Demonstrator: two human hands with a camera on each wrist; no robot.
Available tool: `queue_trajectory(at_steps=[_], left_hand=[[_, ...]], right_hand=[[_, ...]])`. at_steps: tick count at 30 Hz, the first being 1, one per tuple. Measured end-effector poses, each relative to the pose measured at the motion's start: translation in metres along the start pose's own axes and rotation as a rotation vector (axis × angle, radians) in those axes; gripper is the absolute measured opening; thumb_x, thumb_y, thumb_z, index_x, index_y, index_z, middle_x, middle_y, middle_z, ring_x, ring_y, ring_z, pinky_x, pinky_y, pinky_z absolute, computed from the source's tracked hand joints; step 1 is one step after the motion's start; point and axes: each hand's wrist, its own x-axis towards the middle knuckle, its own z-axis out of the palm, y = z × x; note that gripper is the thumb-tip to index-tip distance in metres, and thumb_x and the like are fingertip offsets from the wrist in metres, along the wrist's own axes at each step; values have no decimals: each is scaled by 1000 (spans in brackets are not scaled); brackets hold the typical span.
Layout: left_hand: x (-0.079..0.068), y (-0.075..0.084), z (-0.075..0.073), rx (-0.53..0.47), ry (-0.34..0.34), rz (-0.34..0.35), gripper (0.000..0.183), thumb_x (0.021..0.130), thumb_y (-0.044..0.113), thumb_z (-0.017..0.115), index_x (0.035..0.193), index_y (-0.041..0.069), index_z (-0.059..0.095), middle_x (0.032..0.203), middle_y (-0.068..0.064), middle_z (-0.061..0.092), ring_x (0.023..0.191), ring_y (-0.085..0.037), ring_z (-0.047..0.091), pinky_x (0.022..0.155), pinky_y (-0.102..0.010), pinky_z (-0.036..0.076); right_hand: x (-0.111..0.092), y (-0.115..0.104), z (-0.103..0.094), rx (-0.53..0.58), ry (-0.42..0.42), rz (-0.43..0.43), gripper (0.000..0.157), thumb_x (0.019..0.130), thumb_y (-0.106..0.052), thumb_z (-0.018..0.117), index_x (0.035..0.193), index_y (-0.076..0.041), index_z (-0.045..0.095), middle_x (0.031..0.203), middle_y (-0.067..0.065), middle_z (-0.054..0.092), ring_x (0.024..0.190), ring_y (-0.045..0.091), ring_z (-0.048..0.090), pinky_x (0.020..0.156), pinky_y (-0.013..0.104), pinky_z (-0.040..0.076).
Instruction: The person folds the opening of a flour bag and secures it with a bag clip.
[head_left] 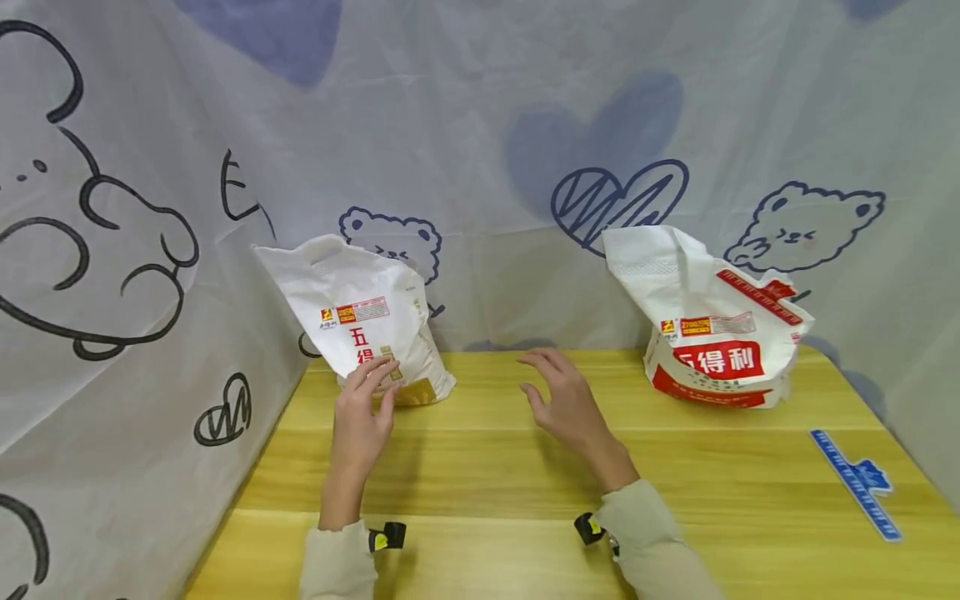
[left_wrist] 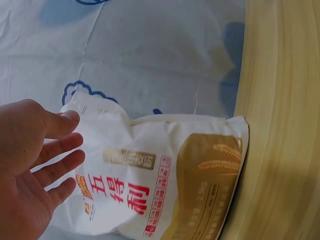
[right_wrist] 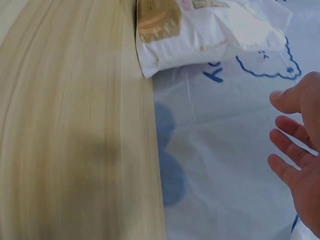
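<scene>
Wood-grain counter (head_left: 480, 483), slumped white bag (head_left: 390, 304) at its ten o'clock, red characters, gold wheat panel along the base, left hand (head_left: 365, 417) at the bag's six o'clock, right hand (head_left: 567, 404) at four o'clock, fingers (left_wrist: 61, 168) of both loosely spread

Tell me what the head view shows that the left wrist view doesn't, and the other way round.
Only the head view: the right grip, the sleeves, the red-labelled bag with a red clip on it, and a blue clip on the table. Only the left wrist view: the palm side of the left grip and readable weight print on the gold-printed bag. Both: that bag, the left grip, the table and the patterned cloth.
</scene>
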Motion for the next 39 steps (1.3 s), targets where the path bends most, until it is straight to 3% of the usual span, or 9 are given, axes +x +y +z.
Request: queue_trajectory(at_steps=[9, 13, 20, 26, 31, 39], left_hand=[[-1, -25, -35, 108, 2, -35, 35, 86, -12, 74, 120, -5, 70, 129, -21, 65, 121, -41, 59, 99, -56, 49], [-3, -36, -43, 135, 7, -21, 37, 85, -13, 75, 121, -5, 70, 128, -22, 64, 119, -43, 59, 96, -58, 50], [-3, -56, -52, 181, 20, -56, 31, 87, -13, 73, 118, -7, 70, 127, -23, 64, 119, -43, 58, 99, -59, 48], [4, -66, -49, 173, 15, -16, 31, 84, -17, 73, 114, -9, 71, 125, -25, 65, 114, -45, 59, 95, -59, 49], [12, -73, -43, 160, 5, 24, 32, 81, -21, 73, 110, -9, 73, 121, -25, 66, 110, -46, 60, 92, -58, 50], [12, -84, -24, 159, -15, 131, 39, 71, -27, 76, 106, -9, 74, 118, -26, 67, 108, -48, 64, 87, -57, 53]], right_hand=[[21, -27, 37, -13, -56, -92, 39, 90, -3, 77, 128, -4, 67, 128, 12, 63, 120, 29, 60, 95, 43, 56], [30, -39, 52, -35, -85, -127, 39, 90, -3, 77, 127, -6, 67, 129, 12, 63, 121, 27, 59, 97, 40, 55], [48, -61, 74, -101, -149, -219, 40, 90, -4, 76, 129, -7, 67, 131, 11, 62, 124, 26, 58, 100, 36, 53], [66, -74, 91, -202, -211, -298, 40, 89, -6, 74, 128, -9, 68, 133, 7, 62, 126, 22, 57, 106, 31, 47], [75, -78, 104, -286, -278, -316, 40, 90, -8, 73, 129, -11, 67, 137, 5, 61, 129, 19, 55, 109, 26, 43], [85, -81, 120, -389, -367, -351, 39, 94, -8, 67, 133, -11, 66, 144, 7, 59, 135, 19, 52, 118, 26, 33]])
